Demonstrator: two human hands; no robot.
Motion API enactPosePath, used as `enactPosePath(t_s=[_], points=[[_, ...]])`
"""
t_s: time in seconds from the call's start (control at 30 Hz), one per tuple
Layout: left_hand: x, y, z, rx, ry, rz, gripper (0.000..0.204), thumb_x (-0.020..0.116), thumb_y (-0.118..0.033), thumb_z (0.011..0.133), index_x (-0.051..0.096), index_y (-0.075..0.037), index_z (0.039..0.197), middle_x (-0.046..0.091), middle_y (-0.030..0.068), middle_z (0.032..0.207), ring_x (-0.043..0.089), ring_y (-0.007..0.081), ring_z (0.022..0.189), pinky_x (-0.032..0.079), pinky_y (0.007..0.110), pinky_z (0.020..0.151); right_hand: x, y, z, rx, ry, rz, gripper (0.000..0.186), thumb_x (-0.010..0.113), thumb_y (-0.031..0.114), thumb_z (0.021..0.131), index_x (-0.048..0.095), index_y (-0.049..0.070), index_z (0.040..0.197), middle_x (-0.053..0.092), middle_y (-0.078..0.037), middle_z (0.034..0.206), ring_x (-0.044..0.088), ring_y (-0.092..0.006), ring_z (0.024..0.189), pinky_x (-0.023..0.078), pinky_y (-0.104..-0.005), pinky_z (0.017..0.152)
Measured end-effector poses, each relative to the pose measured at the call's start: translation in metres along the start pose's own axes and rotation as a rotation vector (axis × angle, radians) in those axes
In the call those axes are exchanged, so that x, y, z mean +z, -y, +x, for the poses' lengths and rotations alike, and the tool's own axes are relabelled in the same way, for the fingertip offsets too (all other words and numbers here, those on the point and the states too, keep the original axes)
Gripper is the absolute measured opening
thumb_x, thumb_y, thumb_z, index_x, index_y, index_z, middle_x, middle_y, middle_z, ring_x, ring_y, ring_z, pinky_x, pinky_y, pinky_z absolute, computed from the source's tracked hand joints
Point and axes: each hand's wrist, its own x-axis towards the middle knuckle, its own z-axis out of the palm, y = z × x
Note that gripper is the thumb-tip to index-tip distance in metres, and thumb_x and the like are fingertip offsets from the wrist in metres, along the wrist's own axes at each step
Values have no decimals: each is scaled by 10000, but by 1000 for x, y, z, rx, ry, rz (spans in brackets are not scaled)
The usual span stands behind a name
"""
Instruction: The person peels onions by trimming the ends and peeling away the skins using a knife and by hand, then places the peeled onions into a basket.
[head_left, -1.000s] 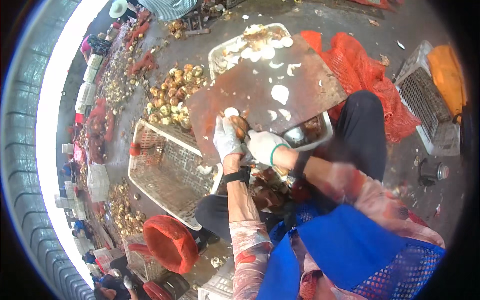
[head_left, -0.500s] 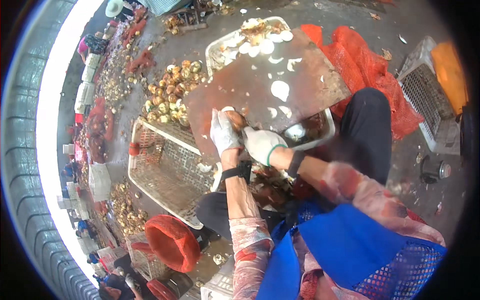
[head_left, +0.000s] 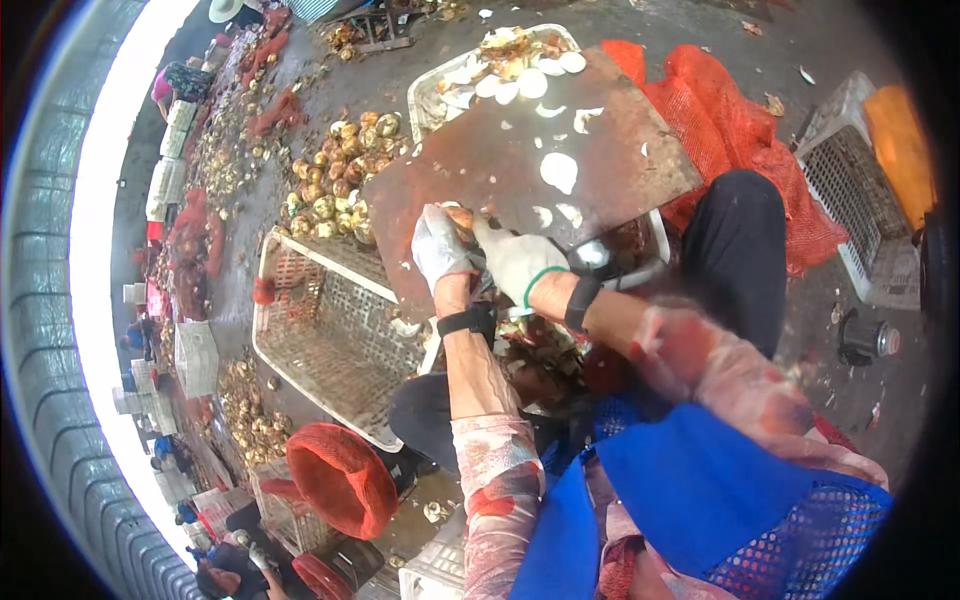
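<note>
Both gloved hands meet over a brown board laid across crates. My left hand is closed round a brown-skinned bulb, partly hidden by its fingers. My right hand is closed just beside it, thumb at the bulb; whatever it grips is hidden. White peeled pieces and thin scraps lie on the board, with more in a white crate behind it. Trimmings lie below the board, between my legs.
Bulbs are heaped on the floor beside a white crate. Red mesh sacks, a grey crate, a metal canister and a red mesh-lined container surround me. Co-workers sit along the left.
Both hands have moved slightly up and left with the bulb. The white piece seen on the bulb earlier is now hidden, and my fingers cover more of it.
</note>
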Motion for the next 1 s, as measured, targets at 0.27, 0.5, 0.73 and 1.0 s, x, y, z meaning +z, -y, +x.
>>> enactPosePath(t_s=[0.27, 0.5, 0.73, 1.0], points=[[13, -6, 5, -150, 4, -137, 418, 503, -359, 996, 612, -13, 790, 594, 41, 679, 509, 125, 588, 423, 302, 548, -13, -7, 22, 41, -20, 156, 370, 476, 95, 885, 475, 59, 1253, 669, -233, 1012, 661, -414, 914, 529, -482, 780], [17, 9, 11, -111, 61, -354, 386, 525, -353, 981, 613, 22, 1004, 643, 66, 863, 574, 145, 717, 487, 301, 649, -10, -14, 39, 166, 54, 236, 300, 419, 165, 912, 551, 53, 1157, 666, -246, 1016, 640, -418, 963, 491, -502, 831], [-26, 55, 16, -163, 223, -496, 534, 468, -346, 1007, 396, -26, 1429, 577, 80, 1233, 592, 176, 1021, 512, 326, 866, -12, -33, 45, 182, 137, 452, 388, 437, 286, 917, 567, 23, 1171, 627, -293, 1088, 612, -419, 1030, 464, -484, 867], [-10, 37, -1, -353, 288, -526, 474, 435, -283, 1030, 381, -90, 1459, 542, 84, 1321, 557, 175, 1122, 481, 310, 932, -41, -17, 44, 102, 267, 333, 425, 486, 306, 890, 557, 66, 1234, 599, -228, 1237, 596, -369, 1114, 462, -453, 929]])
